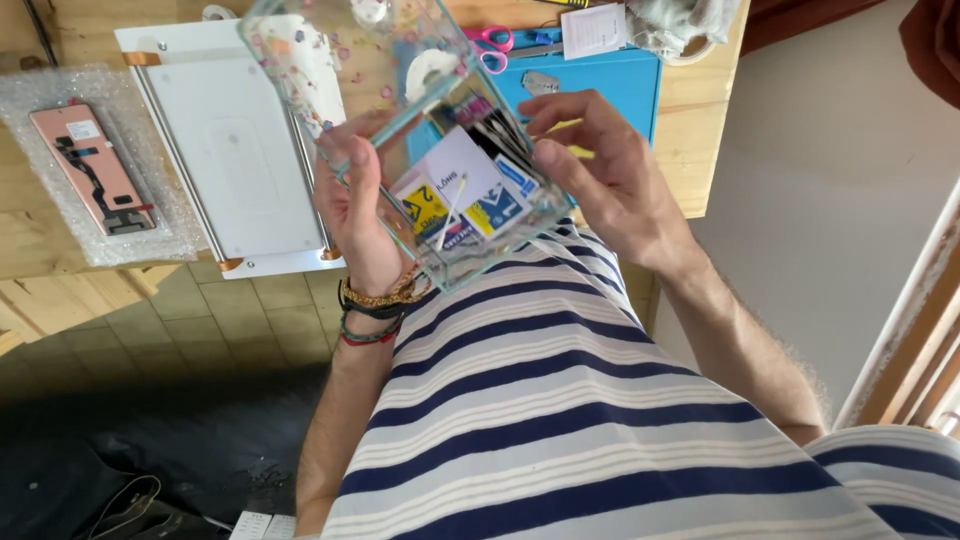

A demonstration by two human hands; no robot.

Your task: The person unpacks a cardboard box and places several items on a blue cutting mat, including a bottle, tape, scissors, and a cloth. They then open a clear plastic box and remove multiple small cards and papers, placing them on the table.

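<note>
A clear plastic box (pixel 400 110) with a flecked see-through lid is held up over the wooden desk edge, close to my striped shirt. My left hand (pixel 355 205), with several bracelets at the wrist, grips the box's left side. My right hand (pixel 610 175) clasps its right side, fingers curled over the rim. Inside lie small white, blue and yellow packets (pixel 465 205), a cotton swab (pixel 450 212) and dark small parts.
On the desk lie a white flat slab (pixel 235 150), a pink phone part (pixel 92 168) on bubble wrap, a blue mat (pixel 600 80), pink-handled scissors (pixel 492 42) and a paper slip (pixel 592 30). Tiled floor and cables show below the desk edge.
</note>
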